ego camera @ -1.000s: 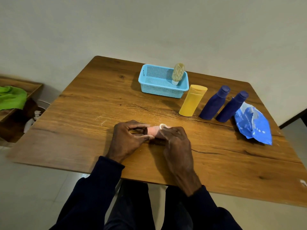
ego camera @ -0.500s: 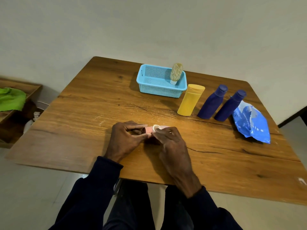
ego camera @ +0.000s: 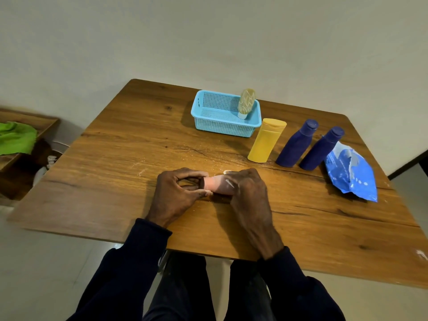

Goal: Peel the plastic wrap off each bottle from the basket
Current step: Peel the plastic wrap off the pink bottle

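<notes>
Item, near: our left hand (ego camera: pixel 178 193) and right hand (ego camera: pixel 247 193) grip a pink bottle (ego camera: pixel 216 185) lying sideways between their fingers (ego camera: pixel 203 193) on the surface (ego camera: pixel 115 181); far: blue basket (ego camera: pixel 222 128), one patterned bottle (ego camera: pixel 246 103) upright inside.

We have 1 view only, from a camera on the person's head, so no 2nd view shares any part of it. It looks forward and steeply down across the table (ego camera: pixel 115 163) toward the far wall (ego camera: pixel 208 38). We sit close to the near edge: the left hand (ego camera: pixel 178 193) and right hand (ego camera: pixel 247 195) lie near the middle of the frame, with both sleeves running out at the bottom. The wide lens bends the table edges. The basket (ego camera: pixel 222 128) stands farther off, near the far edge, and floor shows at the left.
</notes>
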